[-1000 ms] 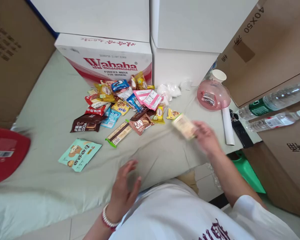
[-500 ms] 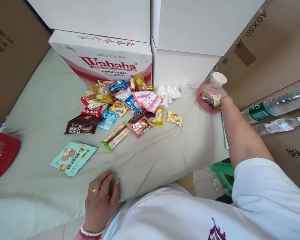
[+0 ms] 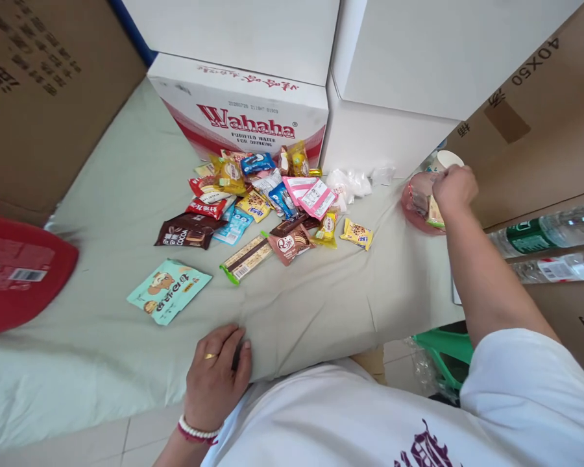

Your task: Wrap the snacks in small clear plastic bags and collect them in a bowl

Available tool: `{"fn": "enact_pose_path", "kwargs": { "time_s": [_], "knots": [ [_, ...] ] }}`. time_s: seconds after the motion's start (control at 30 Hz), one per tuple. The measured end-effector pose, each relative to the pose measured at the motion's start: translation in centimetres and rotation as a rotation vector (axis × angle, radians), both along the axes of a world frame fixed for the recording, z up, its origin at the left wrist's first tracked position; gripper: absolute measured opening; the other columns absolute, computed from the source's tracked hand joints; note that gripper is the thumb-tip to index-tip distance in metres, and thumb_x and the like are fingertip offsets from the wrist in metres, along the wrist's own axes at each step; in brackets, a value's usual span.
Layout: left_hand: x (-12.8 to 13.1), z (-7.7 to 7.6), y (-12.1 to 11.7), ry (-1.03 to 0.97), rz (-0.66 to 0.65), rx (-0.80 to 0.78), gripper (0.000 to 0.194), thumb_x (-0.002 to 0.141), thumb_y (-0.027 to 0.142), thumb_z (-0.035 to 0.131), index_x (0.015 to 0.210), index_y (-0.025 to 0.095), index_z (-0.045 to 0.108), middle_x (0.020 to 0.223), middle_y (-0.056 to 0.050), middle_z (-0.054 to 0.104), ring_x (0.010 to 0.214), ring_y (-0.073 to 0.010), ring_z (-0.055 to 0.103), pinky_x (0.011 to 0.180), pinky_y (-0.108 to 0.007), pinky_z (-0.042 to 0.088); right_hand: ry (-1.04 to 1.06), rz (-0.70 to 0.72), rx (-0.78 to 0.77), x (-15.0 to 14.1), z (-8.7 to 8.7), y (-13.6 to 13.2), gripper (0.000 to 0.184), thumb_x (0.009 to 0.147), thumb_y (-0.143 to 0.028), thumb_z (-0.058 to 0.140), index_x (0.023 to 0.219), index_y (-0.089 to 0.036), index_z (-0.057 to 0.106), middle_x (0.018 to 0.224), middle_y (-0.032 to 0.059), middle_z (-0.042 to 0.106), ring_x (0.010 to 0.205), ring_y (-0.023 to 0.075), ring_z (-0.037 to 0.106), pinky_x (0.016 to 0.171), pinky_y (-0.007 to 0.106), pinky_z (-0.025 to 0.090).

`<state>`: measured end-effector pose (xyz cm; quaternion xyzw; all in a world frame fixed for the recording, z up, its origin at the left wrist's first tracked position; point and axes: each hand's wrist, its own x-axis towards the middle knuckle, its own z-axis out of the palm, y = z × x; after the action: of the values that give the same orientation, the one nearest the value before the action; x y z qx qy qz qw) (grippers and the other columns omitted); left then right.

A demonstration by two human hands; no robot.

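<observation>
My left hand (image 3: 217,373) rests on the front edge of the cloth-covered surface, thumb apart from the curled fingers, holding nothing. Off to the right, my right hand (image 3: 455,191) is closed at the far right rim of a pink translucent bowl (image 3: 409,211); its fingertips are partly hidden. Inside the bowl lie a small packet (image 3: 435,214) and some clear wrapping. A mint-green snack pouch (image 3: 168,292) lies flat, beyond my left hand. Wrapped snacks are heaped in the middle, among them a brown cocoa packet (image 3: 187,231), a long wafer bar (image 3: 246,257) and a yellow cookie packet (image 3: 357,233).
A Wahaha water carton (image 3: 253,110) and white boxes (image 3: 394,58) stand behind the snacks. A paper cup (image 3: 448,159) is beside the bowl. Plastic bottles (image 3: 540,233) lie at right by a cardboard box. A red object (image 3: 24,272) sits at left; a green stool (image 3: 442,353) is below.
My right hand has moved up from inside the bowl to its far rim. The camera view has shifted left. My left hand stays on the edge.
</observation>
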<state>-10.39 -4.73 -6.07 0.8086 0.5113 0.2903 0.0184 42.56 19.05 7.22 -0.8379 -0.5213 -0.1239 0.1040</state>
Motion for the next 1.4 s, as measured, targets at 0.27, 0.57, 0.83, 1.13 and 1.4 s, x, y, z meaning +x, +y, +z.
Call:
{"fn": "enact_pose_path", "kwargs": {
  "time_s": [0.27, 0.57, 0.83, 1.13, 1.4],
  "knots": [
    [0.2, 0.0, -0.2, 0.006, -0.007, -0.019, 0.021, 0.089, 0.012, 0.062, 0.110, 0.017, 0.062, 0.104, -0.012, 0.068, 0.099, -0.0266, 0.064, 0.090, -0.041, 0.054, 0.372, 0.178, 0.114, -6.1, -5.3, 6.8, 0.021, 0.092, -0.020, 0.053, 0.091, -0.008, 0.071, 0.084, 0.0092, 0.069, 0.077, 0.0178, 0.059, 0.078, 0.033, 0.046],
    [0.1, -0.5, -0.5, -0.036, 0.005, 0.022, 0.022, 0.086, 0.007, 0.064, 0.107, 0.015, 0.064, 0.102, -0.013, 0.069, 0.099, -0.0274, 0.063, 0.089, -0.041, 0.055, 0.237, 0.495, -0.058, -12.4, -7.5, 7.1, 0.024, 0.085, -0.031, 0.069, 0.104, -0.018, 0.072, 0.112, 0.0104, 0.064, 0.090, 0.0233, 0.059, 0.081, 0.037, 0.048],
    [-0.2, -0.3, -1.1, -0.242, 0.023, -0.030, 0.018, 0.090, 0.008, 0.059, 0.103, 0.019, 0.066, 0.098, -0.009, 0.070, 0.092, -0.0223, 0.064, 0.084, -0.037, 0.054, 0.755, 0.377, 0.449, -13.6, -3.6, 0.4, 0.020, 0.086, -0.039, 0.066, 0.084, -0.019, 0.064, 0.077, 0.0015, 0.058, 0.068, 0.0145, 0.051, 0.064, 0.028, 0.046],
    [7.3, 3.5, 1.6, -0.797, -0.002, -0.585, 0.016, 0.090, 0.032, 0.067, 0.100, 0.020, 0.069, 0.090, -0.004, 0.066, 0.074, -0.0140, 0.062, 0.066, -0.026, 0.050, 1.977, 0.062, -0.011, -25.7, -7.1, -17.5, 0.046, 0.055, -0.041, 0.093, 0.082, -0.019, 0.063, 0.062, -0.0075, 0.049, 0.045, 0.0017, 0.021, 0.037, 0.015, 0.014],
    [10.4, 3.2, 3.6, -1.006, 0.029, -0.690, 0.023, 0.089, 0.038, 0.066, 0.080, 0.018, 0.069, 0.073, 0.001, 0.060, 0.062, -0.0112, 0.049, 0.062, -0.025, 0.039, 1.608, 0.255, -0.066, -27.0, -8.7, -20.9, 0.045, 0.079, -0.060, 0.074, 0.103, -0.022, 0.067, 0.077, -0.0005, 0.061, 0.056, 0.0106, 0.044, 0.048, 0.023, 0.037]
  ]
}}
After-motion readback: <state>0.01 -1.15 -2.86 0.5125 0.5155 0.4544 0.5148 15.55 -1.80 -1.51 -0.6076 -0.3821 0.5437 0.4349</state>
